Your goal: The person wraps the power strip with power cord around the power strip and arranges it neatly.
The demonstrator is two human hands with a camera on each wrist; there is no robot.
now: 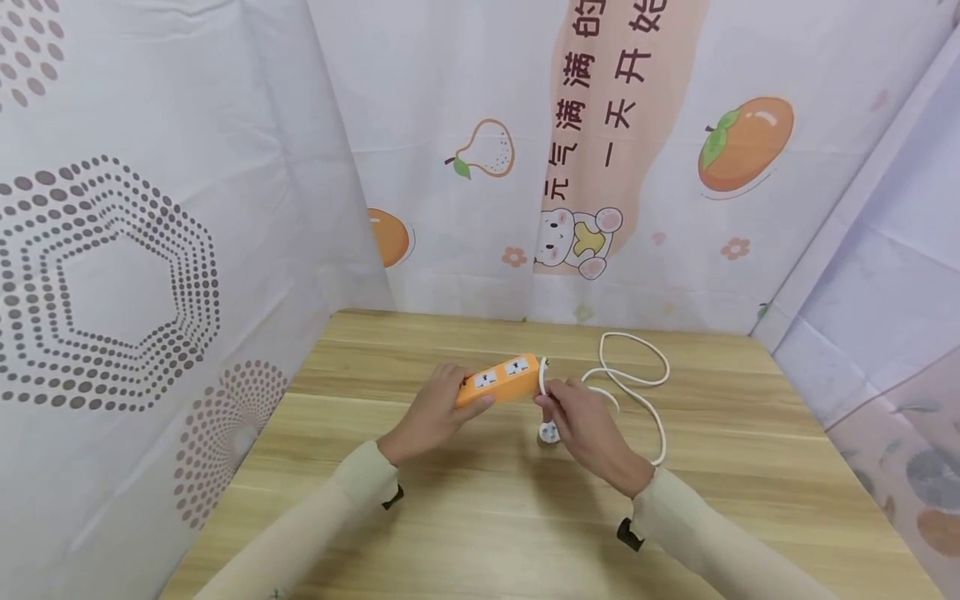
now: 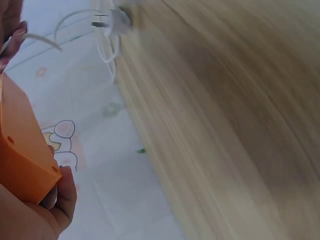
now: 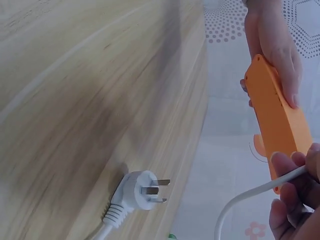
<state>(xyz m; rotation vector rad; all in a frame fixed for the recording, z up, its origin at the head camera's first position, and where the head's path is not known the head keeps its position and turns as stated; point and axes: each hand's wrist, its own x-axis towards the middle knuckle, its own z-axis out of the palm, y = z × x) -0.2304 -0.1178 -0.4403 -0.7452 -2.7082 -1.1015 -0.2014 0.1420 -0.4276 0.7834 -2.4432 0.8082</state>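
Note:
An orange power strip (image 1: 512, 382) with white socket faces is held above the table by my left hand (image 1: 429, 414), which grips its left end. At the strip's other end my right hand (image 1: 592, 425) pinches the white cord (image 3: 250, 192) close to where it meets the strip. In the right wrist view the left thumb lies along the strip's side. The cord's three-pin plug (image 3: 142, 190) rests on the table, prongs outward, just below the right hand in the head view.
Loose loops of the white cord (image 1: 660, 417) lie on the wooden table (image 1: 465, 533) to the right. Printed white curtains (image 1: 450, 108) hang behind the table and along both sides. A dark band (image 1: 630, 535) shows below the right sleeve.

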